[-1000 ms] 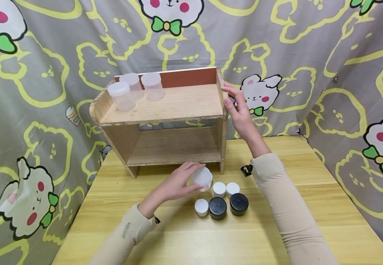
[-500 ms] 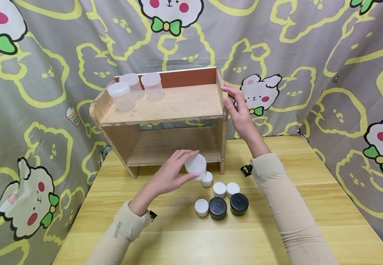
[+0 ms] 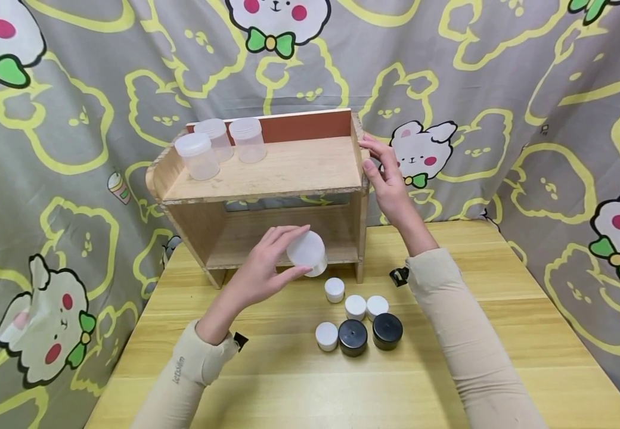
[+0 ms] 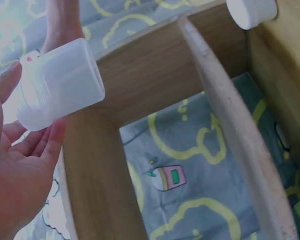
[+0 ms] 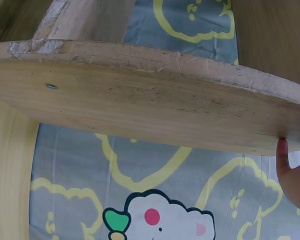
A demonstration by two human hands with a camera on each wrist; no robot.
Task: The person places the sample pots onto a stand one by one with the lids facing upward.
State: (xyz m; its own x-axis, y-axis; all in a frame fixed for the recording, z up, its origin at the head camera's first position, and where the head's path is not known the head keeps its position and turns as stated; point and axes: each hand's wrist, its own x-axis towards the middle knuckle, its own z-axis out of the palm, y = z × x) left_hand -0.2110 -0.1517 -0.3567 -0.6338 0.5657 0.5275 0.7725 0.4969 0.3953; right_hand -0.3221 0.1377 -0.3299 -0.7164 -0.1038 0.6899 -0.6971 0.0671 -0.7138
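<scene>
Jar, frosted, with whitish round top, tilted, pinched between thumb and fingers of the left grip, in front of the wooden rack. Beyond that grip, on the rack, three upright translucent jars. Right of it, on the desk, four white tubs, two black tubs, insides hidden. Against the rack's side, right grip, thumb and fingers apart.

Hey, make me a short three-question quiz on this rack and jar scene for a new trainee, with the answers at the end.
1. How many jars stand on the top shelf of the wooden rack?
2. True or false: the right hand is holding a black container.
3. What does the left hand hold? A) a black lid; B) a translucent jar; C) the wooden rack.

Key: 1. Three. 2. False; it touches the rack's side. 3. B.
</scene>
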